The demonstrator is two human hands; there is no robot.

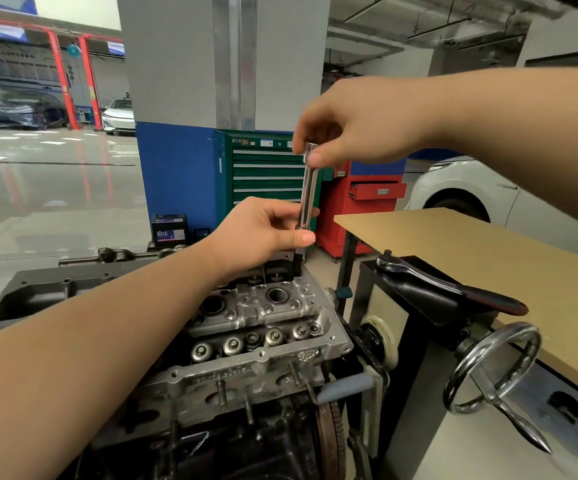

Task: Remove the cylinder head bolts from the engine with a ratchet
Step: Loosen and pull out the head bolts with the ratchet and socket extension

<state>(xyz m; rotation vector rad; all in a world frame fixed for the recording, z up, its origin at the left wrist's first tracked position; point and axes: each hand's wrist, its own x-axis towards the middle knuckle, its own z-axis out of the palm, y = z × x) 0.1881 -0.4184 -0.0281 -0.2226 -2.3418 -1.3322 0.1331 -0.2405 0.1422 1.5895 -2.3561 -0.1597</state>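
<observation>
Both hands lift a long socket with a bolt out of the cylinder head

The right hand (pixel 360 129) pinches the top of the chrome deep socket (pixel 308 188), the left hand (pixel 263 230) pinches its lower end, probably so the dark bolt (pixel 296 266) rises straight. The ratchet (pixel 450 289) lies on the black stand (pixel 419 306) at 3 o'clock from the cylinder head (pixel 263 327).

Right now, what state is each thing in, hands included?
left hand: pinches the socket's lower end
right hand: pinches the socket's top
long socket: upright over the cylinder head
ratchet: lying unused on the black stand
cylinder head: uncovered, valve springs exposed
red cabinet drawer: pulled out
</observation>
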